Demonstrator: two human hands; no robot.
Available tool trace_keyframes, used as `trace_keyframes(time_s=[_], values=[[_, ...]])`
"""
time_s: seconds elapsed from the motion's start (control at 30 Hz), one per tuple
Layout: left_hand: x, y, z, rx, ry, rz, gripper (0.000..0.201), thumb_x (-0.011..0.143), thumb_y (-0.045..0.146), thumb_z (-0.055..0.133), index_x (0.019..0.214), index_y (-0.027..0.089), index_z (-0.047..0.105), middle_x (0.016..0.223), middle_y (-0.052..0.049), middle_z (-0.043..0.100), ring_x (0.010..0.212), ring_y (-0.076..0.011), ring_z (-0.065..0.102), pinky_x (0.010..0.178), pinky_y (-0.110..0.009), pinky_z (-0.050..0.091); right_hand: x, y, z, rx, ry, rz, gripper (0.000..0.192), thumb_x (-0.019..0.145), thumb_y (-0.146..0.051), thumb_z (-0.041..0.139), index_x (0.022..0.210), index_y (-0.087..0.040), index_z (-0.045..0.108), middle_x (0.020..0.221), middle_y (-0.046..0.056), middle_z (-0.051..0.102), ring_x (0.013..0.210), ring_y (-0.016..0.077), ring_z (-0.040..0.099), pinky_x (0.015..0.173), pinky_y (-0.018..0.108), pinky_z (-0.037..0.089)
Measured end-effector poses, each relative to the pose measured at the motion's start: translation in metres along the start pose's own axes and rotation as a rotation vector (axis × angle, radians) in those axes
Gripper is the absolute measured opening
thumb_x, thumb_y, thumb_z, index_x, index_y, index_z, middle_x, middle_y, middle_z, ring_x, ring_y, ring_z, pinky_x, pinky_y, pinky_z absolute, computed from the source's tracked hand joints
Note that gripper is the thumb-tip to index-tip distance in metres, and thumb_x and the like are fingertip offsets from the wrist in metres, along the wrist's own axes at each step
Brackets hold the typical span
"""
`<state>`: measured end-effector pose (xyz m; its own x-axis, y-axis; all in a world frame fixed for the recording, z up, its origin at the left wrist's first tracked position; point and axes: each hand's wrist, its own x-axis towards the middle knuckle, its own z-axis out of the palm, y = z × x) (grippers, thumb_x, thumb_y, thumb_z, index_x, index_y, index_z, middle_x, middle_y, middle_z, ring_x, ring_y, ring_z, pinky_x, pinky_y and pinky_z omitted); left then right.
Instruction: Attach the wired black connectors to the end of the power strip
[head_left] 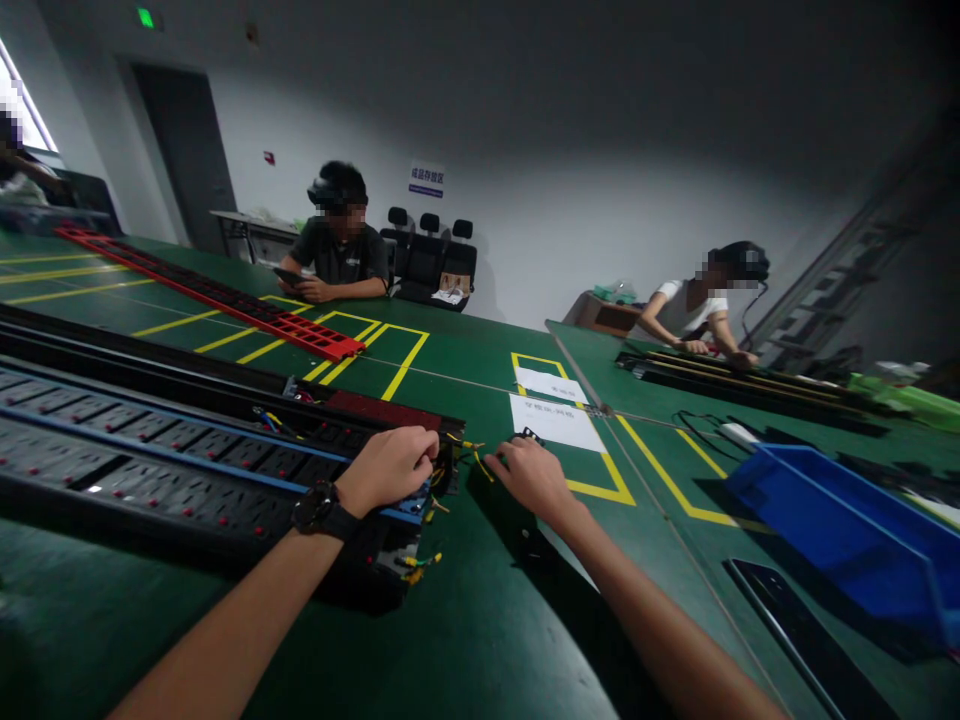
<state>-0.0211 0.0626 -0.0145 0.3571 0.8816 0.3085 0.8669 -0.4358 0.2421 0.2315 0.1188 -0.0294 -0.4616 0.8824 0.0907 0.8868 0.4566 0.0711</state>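
Long black power strips [176, 455] with rows of sockets, red dots and blue edging lie at the left. My left hand [394, 465], with a watch on its wrist, rests on their near right end, fingers curled closed; what is between them is hidden. Yellow-ended wires [421, 565] poke out of that open end. My right hand [529, 472] is closed around a dark, slotted black end piece [529, 545], partly covered by the hand. A thin yellow wire [481, 465] reaches from the strip end towards its fingertips.
A red lattice frame [322, 335] lies across the green table [480, 620]. White paper sheets [555, 422] lie ahead. At right are a blue bin [847, 530] and a dark flat device [795, 620]. One person [341, 250] sits opposite; another [686, 310] works at far right.
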Motion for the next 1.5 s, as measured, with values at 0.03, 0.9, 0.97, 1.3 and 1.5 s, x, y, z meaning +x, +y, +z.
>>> trace_keyframes(time_s=[0.03,0.9,0.97,1.3,1.5], values=[[0.0,0.0,0.0,-0.001,0.0,0.0,0.013,0.085,0.013,0.051,0.088,0.021,0.061,0.088,-0.003,0.068,0.082,-0.0187,0.064,0.073,-0.03,0.044,-0.001,-0.008,0.0,0.006,0.002,-0.045,0.036,0.107,-0.04,0.046,0.103,-0.017,0.073,0.106,0.013,0.073,0.105,0.0253,0.067,0.083,0.03,0.048],[0.004,0.01,-0.003,0.137,-0.146,-0.041,0.039,0.096,0.02,0.047,0.119,0.027,0.078,0.099,-0.009,0.077,0.095,-0.0256,0.071,0.085,-0.037,0.053,-0.008,-0.026,-0.009,-0.011,-0.012,-0.147,0.029,0.108,-0.028,0.043,0.104,-0.018,0.071,0.107,0.01,0.071,0.092,0.0191,0.071,0.069,0.024,0.044],[0.003,0.011,-0.005,0.137,-0.152,-0.052,0.039,0.096,0.02,0.047,0.119,0.027,0.078,0.099,-0.009,0.076,0.095,-0.0247,0.071,0.086,-0.036,0.053,-0.008,-0.024,-0.014,0.033,-0.029,-0.199,0.028,0.107,-0.03,0.046,0.104,-0.02,0.072,0.106,0.008,0.073,0.092,0.0185,0.071,0.07,0.024,0.044],[0.0,0.004,0.003,0.111,-0.12,-0.035,0.038,0.096,0.021,0.047,0.12,0.027,0.075,0.102,-0.008,0.075,0.099,-0.0248,0.069,0.089,-0.037,0.053,-0.009,0.027,-0.033,-0.098,-0.277,-0.004,0.022,0.09,-0.017,0.058,0.091,-0.015,0.079,0.094,0.016,0.077,0.085,0.0279,0.075,0.07,0.032,0.048],[0.001,0.005,0.002,0.098,-0.117,-0.045,0.037,0.095,0.021,0.048,0.12,0.028,0.075,0.1,-0.008,0.074,0.097,-0.024,0.07,0.088,-0.035,0.053,-0.019,0.012,-0.048,0.01,-0.148,-0.1,0.033,0.094,-0.02,0.056,0.123,-0.014,0.071,0.1,0.016,0.076,0.093,0.0284,0.074,0.078,0.036,0.052]])
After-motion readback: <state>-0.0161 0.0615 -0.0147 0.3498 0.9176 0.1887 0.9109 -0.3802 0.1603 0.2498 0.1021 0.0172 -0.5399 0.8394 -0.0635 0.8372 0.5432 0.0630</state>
